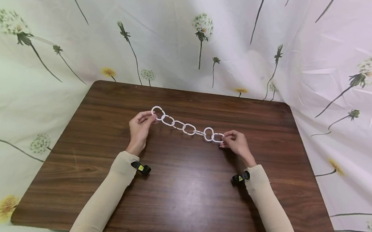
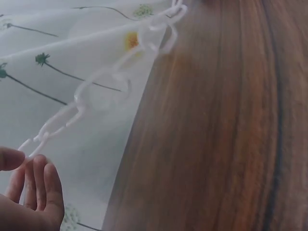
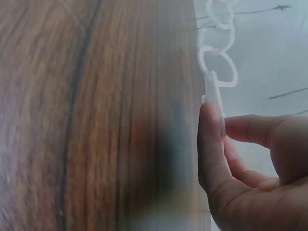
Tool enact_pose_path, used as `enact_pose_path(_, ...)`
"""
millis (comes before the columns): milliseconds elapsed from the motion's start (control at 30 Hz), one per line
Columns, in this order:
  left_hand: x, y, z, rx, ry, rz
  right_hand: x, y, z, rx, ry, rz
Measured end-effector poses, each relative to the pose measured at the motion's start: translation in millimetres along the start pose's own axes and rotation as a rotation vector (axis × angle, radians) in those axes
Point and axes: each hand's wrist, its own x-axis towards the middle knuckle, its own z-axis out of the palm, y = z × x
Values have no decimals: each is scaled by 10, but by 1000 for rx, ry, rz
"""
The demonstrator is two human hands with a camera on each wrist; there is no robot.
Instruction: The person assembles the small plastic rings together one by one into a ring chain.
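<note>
A chain of several white plastic rings (image 1: pixel 189 129) stretches between the two hands over the table, sloping down from left to right in the head view. My left hand (image 1: pixel 139 130) pinches the ring at its left end between thumb and fingers; in the left wrist view the fingertips (image 2: pixel 40 161) meet that ring at the lower left. The right hand (image 1: pixel 237 143) pinches the ring at the other end. In the right wrist view, thumb and forefinger press on the end link (image 3: pixel 214 91), partly covering it. Each link hooks through its neighbour.
Underneath is a dark brown wooden table (image 1: pixel 180 188) with rounded corners. A white cloth (image 1: pixel 176 28) printed with dandelions hangs behind it and at both sides. Black straps with small devices (image 1: pixel 141 168) sit on both wrists, over beige sleeves (image 1: pixel 107 197).
</note>
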Motion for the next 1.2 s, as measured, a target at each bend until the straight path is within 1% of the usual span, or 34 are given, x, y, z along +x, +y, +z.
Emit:
enact_pose_path(67,-5,-11,-17,8,4,-10,8,6,-21,13,9,-1)
enact_pose_path(167,-19,-43,-29,20,0,-23,13,17,-15,1,-11,-6)
enact_pose_path(367,-72,-100,1,40,-24,-51,17,35,75,-116,-100,-72)
enact_pose_path(433,-78,-107,18,30,-28,-56,25,34,108,-154,-112,-94)
enact_pose_path(567,-65,-107,35,22,-29,-50,43,20,144,-190,-119,-114)
enact_pose_path(667,-42,-100,17,30,-14,-44,49,19,130,-166,-99,-103)
enact_pose_path(833,-14,-94,-64,43,11,-66,41,29,44,-113,-61,-77)
enact_pose_path(1000,-3,-110,-109,62,16,-85,57,22,-34,-78,-52,-87)
enact_pose_path(1067,0,-121,-123,65,14,-106,70,22,-61,-50,-51,-85)
enact_pose_path(1200,2,-150,-161,85,-6,-173,94,25,-114,-23,-38,-75)
